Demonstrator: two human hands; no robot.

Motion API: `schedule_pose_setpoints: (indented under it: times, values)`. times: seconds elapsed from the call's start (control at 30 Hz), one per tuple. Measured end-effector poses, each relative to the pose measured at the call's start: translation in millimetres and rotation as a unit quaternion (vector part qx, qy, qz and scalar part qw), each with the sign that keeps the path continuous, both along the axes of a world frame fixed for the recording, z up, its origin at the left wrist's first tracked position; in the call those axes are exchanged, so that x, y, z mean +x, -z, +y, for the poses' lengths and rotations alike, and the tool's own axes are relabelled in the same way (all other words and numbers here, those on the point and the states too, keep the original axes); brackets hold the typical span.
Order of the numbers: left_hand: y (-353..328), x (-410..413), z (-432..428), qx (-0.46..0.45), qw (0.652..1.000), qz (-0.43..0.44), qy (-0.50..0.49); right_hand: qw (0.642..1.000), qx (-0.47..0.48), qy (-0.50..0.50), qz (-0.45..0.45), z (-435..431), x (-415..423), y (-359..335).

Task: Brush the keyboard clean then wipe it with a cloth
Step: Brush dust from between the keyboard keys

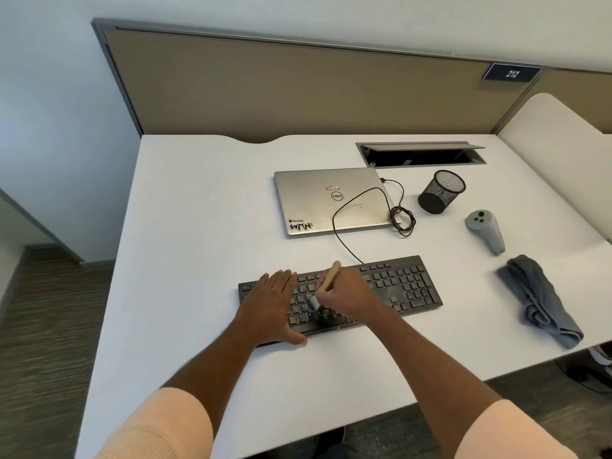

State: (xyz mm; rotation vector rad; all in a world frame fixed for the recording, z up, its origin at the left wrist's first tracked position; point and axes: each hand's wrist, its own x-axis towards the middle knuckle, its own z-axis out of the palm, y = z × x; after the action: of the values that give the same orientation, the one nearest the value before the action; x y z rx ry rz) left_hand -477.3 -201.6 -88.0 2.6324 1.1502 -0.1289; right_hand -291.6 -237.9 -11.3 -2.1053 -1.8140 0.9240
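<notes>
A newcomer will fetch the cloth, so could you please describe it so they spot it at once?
Start at the white desk and find the black keyboard near its front edge. Right of it, by the desk's edge, lies the crumpled grey cloth: soft, unlike the hard grey controller behind it.

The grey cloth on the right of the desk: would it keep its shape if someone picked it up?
Probably not: the grey cloth lies in soft, crumpled folds, so it should droop limply. Its near end lies by the desk edge, so a push might slide it off.
</notes>
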Motion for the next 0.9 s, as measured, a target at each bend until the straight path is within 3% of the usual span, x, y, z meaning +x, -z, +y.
schedule_pose_setpoints:
  times: [0.1, 0.23, 0.43, 0.57, 0.73, 0.9]
  values:
    - [0, 0, 0, -0.001, 1.0, 0.001, 0.0, 0.999, 0.024, 0.042, -0.005, 2, 7, 0]
    - [1, 0, 1, 0.0, 1.0, -0.003, 0.0, 0.999, -0.042, -0.004, -0.026, 0, 7, 7]
    - [3, 0, 1, 0.005, 1.0, 0.0, 0.002, 0.999, 0.006, 0.024, -0.038, 6, 10, 5]
    - [4, 0, 2, 0.007, 1.0, 0.002, 0.002, 0.999, -0.044, 0.004, -0.029, 3, 12, 6]
    - [5, 0, 1, 0.005, 1.0, -0.002, 0.0, 0.998, 0.012, 0.054, -0.02, 4, 21, 6]
    - [5, 0, 1, 0.004, 1.0, -0.003, 0.001, 0.998, -0.046, 0.014, -0.032, 1, 26, 9]
